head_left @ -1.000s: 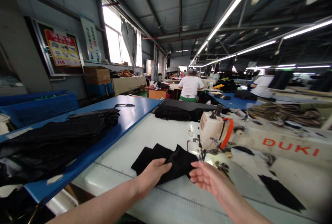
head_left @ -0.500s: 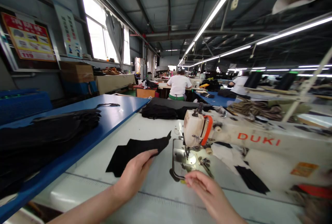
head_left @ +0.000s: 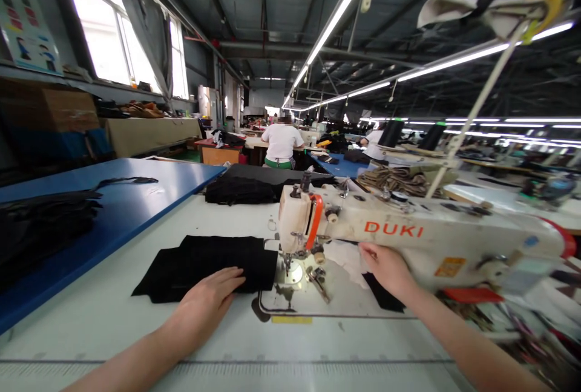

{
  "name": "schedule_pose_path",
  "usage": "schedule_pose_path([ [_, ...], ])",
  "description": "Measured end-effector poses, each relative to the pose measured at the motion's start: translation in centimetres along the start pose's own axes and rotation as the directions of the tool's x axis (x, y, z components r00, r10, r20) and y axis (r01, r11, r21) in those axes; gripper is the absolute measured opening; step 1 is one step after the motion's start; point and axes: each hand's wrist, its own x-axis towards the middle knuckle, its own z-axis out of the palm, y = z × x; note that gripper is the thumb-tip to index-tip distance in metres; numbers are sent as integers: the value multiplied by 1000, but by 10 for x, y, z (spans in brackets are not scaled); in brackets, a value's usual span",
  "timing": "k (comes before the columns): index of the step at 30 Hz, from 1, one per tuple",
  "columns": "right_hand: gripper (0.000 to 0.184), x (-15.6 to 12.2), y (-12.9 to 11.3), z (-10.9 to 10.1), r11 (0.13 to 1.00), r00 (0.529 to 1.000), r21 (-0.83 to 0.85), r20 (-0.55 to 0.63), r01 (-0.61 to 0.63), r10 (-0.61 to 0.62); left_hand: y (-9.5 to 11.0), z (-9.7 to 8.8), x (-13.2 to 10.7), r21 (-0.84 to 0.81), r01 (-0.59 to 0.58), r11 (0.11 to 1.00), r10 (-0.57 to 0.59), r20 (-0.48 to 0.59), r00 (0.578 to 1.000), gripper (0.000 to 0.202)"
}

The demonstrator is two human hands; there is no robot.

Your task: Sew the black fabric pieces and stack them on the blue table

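Note:
A black fabric piece point(head_left: 195, 259) lies flat on the sewing table, its right end reaching the needle plate of the sewing machine point(head_left: 308, 216). My left hand point(head_left: 206, 298) rests on its lower edge, fingers stretched out and lying flat. On the other side of the needle, my right hand point(head_left: 388, 268) is closed, fingertips bent together beside a white piece point(head_left: 347, 259) under the machine arm. Whatever those fingertips may pinch is hidden. A smaller black fabric strip point(head_left: 384, 295) lies just below that hand, partly covered by it.
A stack of black fabric point(head_left: 240, 189) sits behind the machine. To the left, a blue table point(head_left: 181, 177) carries more dark pieces point(head_left: 49, 216). A slanted pole point(head_left: 476, 107) rises behind the machine. Farther off, a person in a white top point(head_left: 281, 141) sits.
The black piece now lies flatter and extends to the needle plate, with my left hand still on it. My right hand has moved from the plate's front edge rightward under the machine arm. The view has turned right.

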Motion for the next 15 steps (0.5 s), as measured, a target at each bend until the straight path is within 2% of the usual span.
schedule_pose_path([
  [5,30,46,17,38,996,998,-88,-52,17,-22,-3,1,0,25,-1,1000,1,7,1000,35],
  [9,37,63,24,62,996,997,-92,-78,12,-19,-2,-1,0,34,7,999,-7,11,1000,36],
  [12,37,64,31,69,995,993,-94,-115,-19,8,-1,-2,0,41,14,999,-16,28,999,36],
  [15,39,62,36,66,995,987,-94,-162,-40,24,-1,-2,0,46,16,999,-18,34,999,35],
])
